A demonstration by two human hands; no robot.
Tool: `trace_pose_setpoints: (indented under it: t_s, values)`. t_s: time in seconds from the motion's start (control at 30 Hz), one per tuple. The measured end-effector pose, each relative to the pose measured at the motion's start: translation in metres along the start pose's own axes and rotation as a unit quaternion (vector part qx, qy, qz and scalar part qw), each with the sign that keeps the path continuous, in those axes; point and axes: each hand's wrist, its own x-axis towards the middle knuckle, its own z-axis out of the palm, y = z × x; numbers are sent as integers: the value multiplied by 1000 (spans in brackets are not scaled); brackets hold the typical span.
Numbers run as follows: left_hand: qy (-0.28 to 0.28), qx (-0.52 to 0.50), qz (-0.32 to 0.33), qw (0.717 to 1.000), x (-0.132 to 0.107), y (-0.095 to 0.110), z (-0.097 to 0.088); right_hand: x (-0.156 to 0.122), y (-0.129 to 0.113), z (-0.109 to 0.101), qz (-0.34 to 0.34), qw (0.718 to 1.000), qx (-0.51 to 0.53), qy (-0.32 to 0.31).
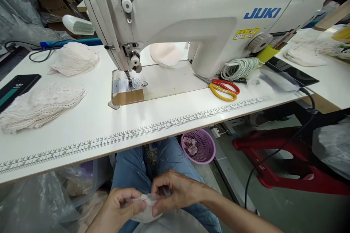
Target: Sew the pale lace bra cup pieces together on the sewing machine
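Over my lap, a small piece of thin white fabric (147,214) is stretched between both hands. Thumb and fingers of my left hand (123,205) pinch its left side. On the other side my right hand (175,193) grips the edge, its thumb and fingers pressed together. The top edge of the fabric looks gathered or lacy, though my fingers hide part of it. Beyond my hands stands a white sewing machine (175,14) on the table, its presser foot (129,82) above the needle plate. A pale pink fabric piece (165,54) lies behind the needle.
Fabric stacks (75,59) and lace-edged pieces (43,105) lie at the left, beside a dark phone (16,89). Scissors (222,89) and a coiled cord (239,68) rest near the machine's base. A purple basket (206,145) and red stool (273,160) stand below.
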Motion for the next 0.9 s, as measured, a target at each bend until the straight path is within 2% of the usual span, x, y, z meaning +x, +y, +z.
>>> trace_pose_setpoints:
  t_s: [0.17,0.27,0.37,0.67,0.9]
  values:
    - [-4,18,0,1000,-2,3,2,2,-3,7,19,1000,8,20]
    - [13,44,10,999,-4,3,3,3,-2,10,23,999,1,27]
    - [27,55,17,998,-4,2,6,2,-3,9,27,999,-1,22]
    - [20,48,16,999,-3,5,9,-2,-5,6,25,999,23,15]
    - [37,86,-13,995,-3,10,12,-2,-3,8,23,1000,5,13]
